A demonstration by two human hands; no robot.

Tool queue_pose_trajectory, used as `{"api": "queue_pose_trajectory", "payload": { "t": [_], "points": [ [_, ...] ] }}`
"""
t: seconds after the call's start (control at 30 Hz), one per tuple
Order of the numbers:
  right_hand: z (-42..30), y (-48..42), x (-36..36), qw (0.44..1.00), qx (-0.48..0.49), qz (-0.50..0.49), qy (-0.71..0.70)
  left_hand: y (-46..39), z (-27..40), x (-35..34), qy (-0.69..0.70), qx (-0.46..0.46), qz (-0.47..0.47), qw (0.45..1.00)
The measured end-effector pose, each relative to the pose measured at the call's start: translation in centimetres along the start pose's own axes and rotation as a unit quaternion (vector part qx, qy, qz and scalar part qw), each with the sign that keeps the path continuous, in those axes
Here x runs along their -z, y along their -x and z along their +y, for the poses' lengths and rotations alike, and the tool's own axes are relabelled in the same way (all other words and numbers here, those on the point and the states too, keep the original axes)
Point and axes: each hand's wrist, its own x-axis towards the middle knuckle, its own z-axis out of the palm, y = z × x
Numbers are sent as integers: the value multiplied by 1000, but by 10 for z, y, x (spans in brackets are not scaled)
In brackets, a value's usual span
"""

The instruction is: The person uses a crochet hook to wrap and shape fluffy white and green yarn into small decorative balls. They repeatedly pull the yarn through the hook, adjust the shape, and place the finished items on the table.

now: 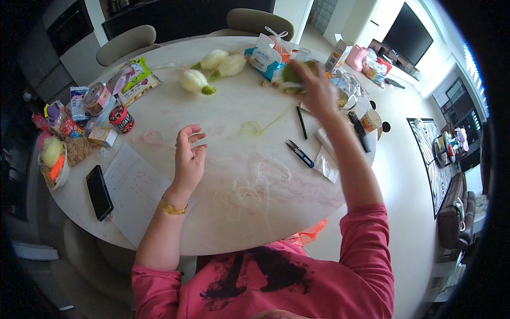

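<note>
My right hand (312,85), blurred, is over the far right of the round table, at a dark green fuzzy bundle (294,73); whether its fingers grip the bundle cannot be told. My left hand (191,155) is raised over the table with curled fingers apart and nothing in it. Beyond lie several pale yellow fuzzy pieces (193,81) with green ends. A thin light green strand (261,131) curls at mid-table. Loose white thread (251,187) is spread nearer me. Thread snips (299,153) and a black pen-like stick (301,122) rest at the right.
A black phone (99,193) and a written sheet of paper (137,187) lie at the left. Snack packets (137,83), a red-and-black tub (121,119) and a basket of yarn (63,171) stand beyond them. A tissue pack (263,60), glass cup (346,99) and paper cup (370,120) stand right.
</note>
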Motion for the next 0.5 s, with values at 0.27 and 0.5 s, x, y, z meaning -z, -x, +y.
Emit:
{"api": "queue_pose_trajectory", "payload": {
  "t": [0.27, 0.5],
  "points": [
    [108, 41, -10, 939, -88, -146, 298, 2, 8, -3, -73, -45, -15, 996],
    [98, 46, -26, 921, -209, -303, 129, 2, 12, -6, -89, -59, -3, 994]
  ]
}}
